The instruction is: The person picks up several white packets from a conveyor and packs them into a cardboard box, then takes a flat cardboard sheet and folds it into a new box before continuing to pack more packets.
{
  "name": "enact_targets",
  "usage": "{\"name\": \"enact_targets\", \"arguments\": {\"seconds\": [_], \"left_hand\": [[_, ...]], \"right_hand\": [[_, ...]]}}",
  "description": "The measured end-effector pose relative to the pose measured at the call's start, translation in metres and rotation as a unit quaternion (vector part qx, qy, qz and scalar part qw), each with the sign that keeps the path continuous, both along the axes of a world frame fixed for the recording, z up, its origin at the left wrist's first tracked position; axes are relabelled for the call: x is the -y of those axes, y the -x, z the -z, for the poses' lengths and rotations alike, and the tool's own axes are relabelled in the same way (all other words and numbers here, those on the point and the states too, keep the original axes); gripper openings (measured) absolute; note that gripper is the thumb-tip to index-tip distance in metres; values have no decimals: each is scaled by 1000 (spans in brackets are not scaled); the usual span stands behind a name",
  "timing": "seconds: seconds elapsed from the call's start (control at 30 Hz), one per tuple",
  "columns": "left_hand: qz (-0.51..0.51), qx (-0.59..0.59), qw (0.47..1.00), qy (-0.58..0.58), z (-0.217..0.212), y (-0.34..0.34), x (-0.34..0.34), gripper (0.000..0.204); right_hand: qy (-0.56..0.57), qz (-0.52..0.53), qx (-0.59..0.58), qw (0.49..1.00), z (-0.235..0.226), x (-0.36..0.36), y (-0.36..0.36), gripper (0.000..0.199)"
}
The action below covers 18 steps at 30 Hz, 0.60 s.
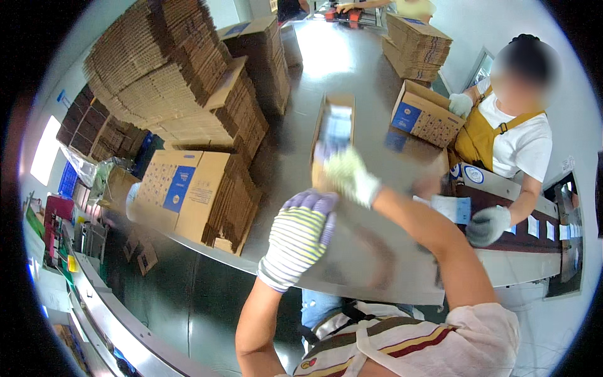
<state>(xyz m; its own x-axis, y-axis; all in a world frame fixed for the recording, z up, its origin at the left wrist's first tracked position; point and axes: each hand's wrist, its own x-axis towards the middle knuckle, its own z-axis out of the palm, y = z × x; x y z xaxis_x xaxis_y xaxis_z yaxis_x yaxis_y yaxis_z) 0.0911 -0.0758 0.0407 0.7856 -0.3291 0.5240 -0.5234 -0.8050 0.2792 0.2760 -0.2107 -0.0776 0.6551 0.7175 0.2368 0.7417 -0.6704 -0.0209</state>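
the narrow open carton [340,101] lies on the metal table [372,88] ahead of the hands, its long axis running away from the body, with blue-and-white packs [336,125] inside. the gloved right hand [349,174] is nearer, blurred over the carton's near end, so i cannot tell whether it grips anything; the left hand [297,234] sits just this side, fingers bent, its hold equally unclear.

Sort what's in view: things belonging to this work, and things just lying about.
In the work:
- open carton at the gloved left hand and right hand
- its blue-and-white contents, blurred
- probably the stacked flattened cartons

Seemingly lying about:
- cardboard pieces on the floor
- clear plastic, far left
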Motion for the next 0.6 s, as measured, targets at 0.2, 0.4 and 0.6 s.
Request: {"name": "enact_targets", "arguments": {"seconds": [0.2,0.4,0.6], "left_hand": [[-164,-12,983,-82,47,36,-63,32],[-364,57,907,-205,43,52,-129,47],[-501,-23,835,-226,53,46,-161,63]], "right_hand": [[92,62,48,993,-65,-52,-27,78],[65,-48,-167,983,57,-19,82,67],[-31,-34,-100,994,110,17,149,50]]}}
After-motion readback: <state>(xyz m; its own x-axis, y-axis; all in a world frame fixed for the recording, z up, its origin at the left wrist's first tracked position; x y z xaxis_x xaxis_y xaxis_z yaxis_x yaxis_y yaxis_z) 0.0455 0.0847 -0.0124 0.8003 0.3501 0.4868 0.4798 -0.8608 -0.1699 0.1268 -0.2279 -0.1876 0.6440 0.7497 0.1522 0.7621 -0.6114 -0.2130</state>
